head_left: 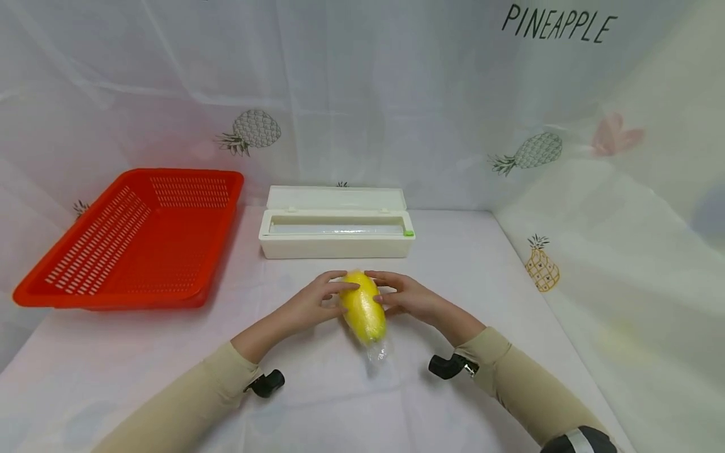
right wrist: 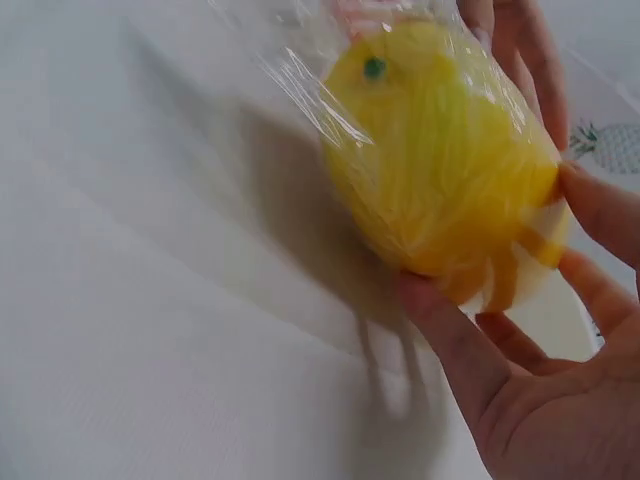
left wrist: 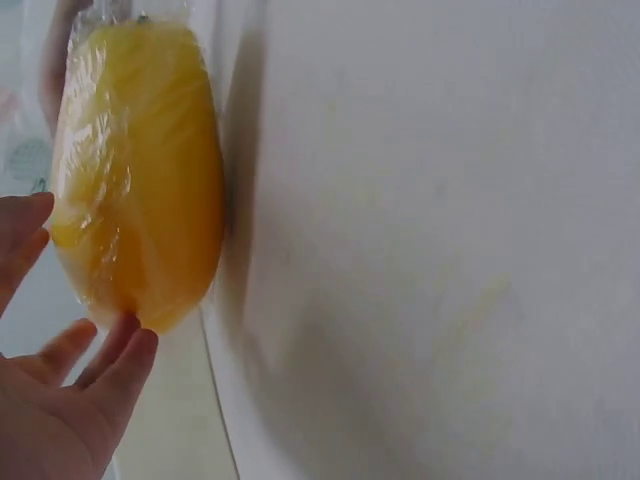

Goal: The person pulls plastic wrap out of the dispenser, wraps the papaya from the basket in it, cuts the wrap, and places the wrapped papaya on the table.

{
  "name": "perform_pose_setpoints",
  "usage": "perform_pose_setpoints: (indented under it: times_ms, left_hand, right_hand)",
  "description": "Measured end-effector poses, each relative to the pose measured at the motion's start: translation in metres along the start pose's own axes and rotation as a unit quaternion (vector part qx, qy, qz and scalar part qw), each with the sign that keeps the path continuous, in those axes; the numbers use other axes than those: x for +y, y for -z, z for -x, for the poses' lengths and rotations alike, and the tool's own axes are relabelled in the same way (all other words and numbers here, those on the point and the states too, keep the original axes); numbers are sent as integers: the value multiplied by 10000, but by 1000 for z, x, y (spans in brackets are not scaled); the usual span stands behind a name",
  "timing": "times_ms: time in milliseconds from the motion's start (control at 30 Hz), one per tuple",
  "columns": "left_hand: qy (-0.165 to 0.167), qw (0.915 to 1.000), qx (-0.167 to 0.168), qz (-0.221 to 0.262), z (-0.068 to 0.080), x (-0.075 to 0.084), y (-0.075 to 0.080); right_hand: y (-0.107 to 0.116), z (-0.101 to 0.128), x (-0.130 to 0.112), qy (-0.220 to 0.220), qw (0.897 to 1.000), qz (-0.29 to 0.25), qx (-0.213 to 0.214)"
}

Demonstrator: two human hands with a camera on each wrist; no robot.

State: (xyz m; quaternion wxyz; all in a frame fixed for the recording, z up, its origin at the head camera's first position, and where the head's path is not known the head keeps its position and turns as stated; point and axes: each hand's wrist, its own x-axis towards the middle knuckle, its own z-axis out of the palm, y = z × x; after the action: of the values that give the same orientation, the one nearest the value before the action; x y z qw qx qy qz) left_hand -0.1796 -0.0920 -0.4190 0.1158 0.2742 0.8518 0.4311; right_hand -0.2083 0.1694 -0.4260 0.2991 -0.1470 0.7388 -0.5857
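A yellow oval fruit (head_left: 364,308) wrapped in clear plastic film is held between both hands, above the white cloth in the middle of the head view. My left hand (head_left: 317,299) holds its far left side, with fingertips against the film. From the right, my right hand (head_left: 410,296) grips the opposite side with bent fingers and thumb. Loose film (head_left: 376,352) sticks out past the end nearest me. The right wrist view shows a small green spot on the fruit (right wrist: 440,170) under the wrinkled film. In the left wrist view, fingers (left wrist: 118,375) meet the fruit's lower end.
Behind the hands stands a white cling film box (head_left: 337,246), lid (head_left: 337,199) raised, with a film roll (head_left: 335,229) inside and a green piece at its right end. A red slotted basket (head_left: 164,245) is at the left. Pineapple-printed cloth (head_left: 368,94) hangs behind.
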Motion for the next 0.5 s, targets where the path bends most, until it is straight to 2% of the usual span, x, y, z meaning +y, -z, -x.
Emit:
perform_pose_setpoints:
  times_ms: [133, 333, 433, 500]
  left_hand:
    - [-62, 9991, 408, 107, 1, -1, 7]
    - [-241, 9937, 1084, -138, 5, -7, 13]
    - [-317, 9918, 1192, -347, 7, -8, 14]
    - [-352, 9919, 1141, -430, 7, -7, 14]
  right_hand:
    - [-9, -10, -4, 132, 9980, -326, 529]
    - [-27, -31, -13, 200, 9941, -555, 914]
    - [-35, -38, -16, 106, 9909, -558, 1222]
    - [-39, -42, -19, 46, 9884, -540, 1422]
